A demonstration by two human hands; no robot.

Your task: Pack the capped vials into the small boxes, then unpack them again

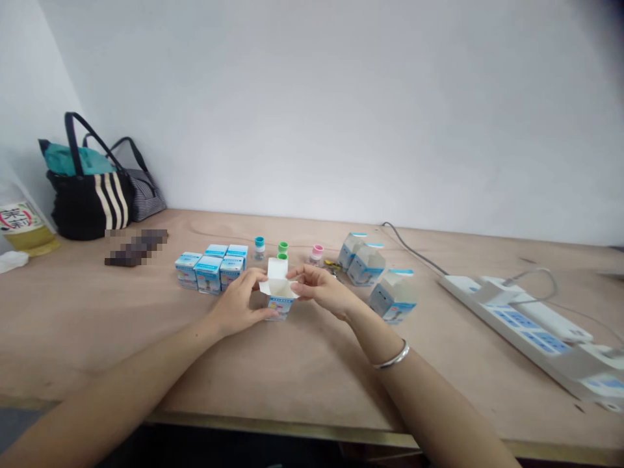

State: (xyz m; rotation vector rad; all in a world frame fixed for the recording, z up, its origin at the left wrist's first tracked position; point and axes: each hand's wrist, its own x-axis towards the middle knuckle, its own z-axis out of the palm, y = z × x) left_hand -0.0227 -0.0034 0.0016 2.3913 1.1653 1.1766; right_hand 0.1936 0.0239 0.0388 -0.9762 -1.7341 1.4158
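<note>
Carton (pixel 279 304), white-and-blue, flaps open, stands on the table (pixel 312 364); we note left hand (pixel 240 300) and right hand (pixel 316 286) closed on it.

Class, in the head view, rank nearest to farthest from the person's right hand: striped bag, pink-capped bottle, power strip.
1. Pink-capped bottle, just behind the right hand holding the box.
2. Power strip, to the right.
3. Striped bag, far left corner.

On my table (pixel 97 338), a black striped bag (pixel 90 198) stands against the wall (pixel 341 97). Just left of the bag sits a yellow drink bottle (pixel 24 231); well right of it, three colour-capped vials (pixel 283 249), farther right a white power strip (pixel 517 318).
</note>
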